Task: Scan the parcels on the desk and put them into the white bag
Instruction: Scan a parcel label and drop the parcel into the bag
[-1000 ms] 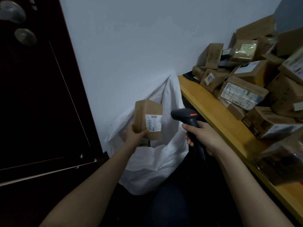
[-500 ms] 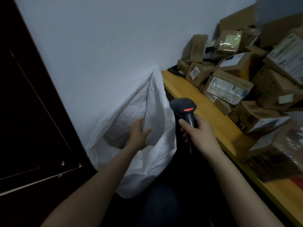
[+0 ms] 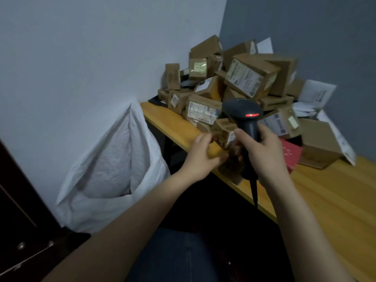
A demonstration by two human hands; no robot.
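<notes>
My right hand [image 3: 264,153] grips the handle of a black barcode scanner [image 3: 241,111], its red light lit, held over the front edge of the wooden desk [image 3: 335,192]. My left hand [image 3: 200,154] is at the desk edge with thumb and fingers spread. Its fingertips are at the left side of a small cardboard parcel [image 3: 222,128], and the image is blurred there. A heap of cardboard parcels [image 3: 246,78] with white labels fills the desk's far corner. The white bag [image 3: 114,165] stands open on the floor left of the desk, against the wall.
A red booklet [image 3: 292,154] and a larger plain box [image 3: 317,143] lie on the desk right of the scanner. White mailers [image 3: 316,94] lean at the back right. A dark door [image 3: 12,200] stands left of the bag. My legs are below the desk edge.
My left hand let a labelled parcel go into the white bag, then moved right to the desk edge. The scanner hand rose slightly and the view turned right.
</notes>
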